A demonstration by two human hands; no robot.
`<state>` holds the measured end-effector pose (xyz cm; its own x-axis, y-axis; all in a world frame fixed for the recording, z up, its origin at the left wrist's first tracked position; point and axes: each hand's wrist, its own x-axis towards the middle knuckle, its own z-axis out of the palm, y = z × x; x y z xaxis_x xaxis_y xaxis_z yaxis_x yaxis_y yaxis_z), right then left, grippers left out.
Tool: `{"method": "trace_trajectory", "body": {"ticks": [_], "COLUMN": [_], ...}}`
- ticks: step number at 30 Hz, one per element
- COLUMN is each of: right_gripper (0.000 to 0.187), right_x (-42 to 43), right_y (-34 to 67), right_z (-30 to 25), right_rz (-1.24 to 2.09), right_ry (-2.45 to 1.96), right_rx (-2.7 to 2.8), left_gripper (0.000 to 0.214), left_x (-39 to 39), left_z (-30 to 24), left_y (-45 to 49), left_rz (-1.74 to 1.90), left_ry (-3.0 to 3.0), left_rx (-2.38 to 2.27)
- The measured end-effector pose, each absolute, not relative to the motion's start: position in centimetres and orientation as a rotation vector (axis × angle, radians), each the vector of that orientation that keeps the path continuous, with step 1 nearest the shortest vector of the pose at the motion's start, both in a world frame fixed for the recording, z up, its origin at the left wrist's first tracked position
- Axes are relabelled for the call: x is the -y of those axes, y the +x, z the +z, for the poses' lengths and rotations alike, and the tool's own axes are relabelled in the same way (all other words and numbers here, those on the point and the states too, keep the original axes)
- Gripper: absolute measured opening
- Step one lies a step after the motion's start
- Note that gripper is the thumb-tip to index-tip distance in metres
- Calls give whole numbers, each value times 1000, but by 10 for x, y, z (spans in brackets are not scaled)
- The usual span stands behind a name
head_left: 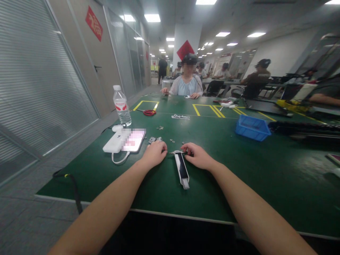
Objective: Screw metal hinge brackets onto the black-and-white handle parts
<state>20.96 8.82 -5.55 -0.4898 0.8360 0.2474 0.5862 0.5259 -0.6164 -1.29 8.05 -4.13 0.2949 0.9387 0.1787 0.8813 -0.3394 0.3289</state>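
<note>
A long, narrow white-framed piece (182,170) with a dark inlay lies on the green table between my hands, its grey end towards me. A thin metal rod or bolt (172,153) crosses its far end. Beside the rod's left tip, my left hand (156,154) rests with curled fingers; what they hold, if anything, is hidden. My right hand (196,154) has its fingers closed at the right side of the far end, and I cannot make out what is in them. Small grey metal parts (152,140) lie just beyond my left hand, and small rings or nuts (172,141) lie farther on.
At left are a white power bank (113,144) cabled to a phone (136,141) and a water bottle (122,106). Red-handled scissors (149,113) lie farther back. A blue bin (252,127) stands at right. Across the green table (212,191) sits another person (186,85).
</note>
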Motion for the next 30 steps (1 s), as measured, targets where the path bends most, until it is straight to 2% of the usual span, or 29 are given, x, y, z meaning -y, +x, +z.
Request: {"method": "trace_trajectory", "body": {"ticks": [9, 16, 21, 30], "right_gripper": [34, 19, 4, 4], "right_x": [-88, -82, -75, -71], "right_y": [210, 204, 198, 192], "right_z": [-57, -48, -42, -39], "right_rz": [557, 419, 401, 353], "right_ry": [-1081, -981, -887, -796], "right_rx": [2210, 2142, 2167, 2110], "left_gripper": [12, 25, 25, 19], "left_x": [-79, -77, -71, -69], "left_z": [-40, -38, -34, -34], "left_y": [-13, -8, -6, -3], "left_rz": [620, 896, 1051, 1042], "left_ry": [2394, 2470, 2547, 2633], "left_rx": [-1588, -1374, -1249, -1135]}}
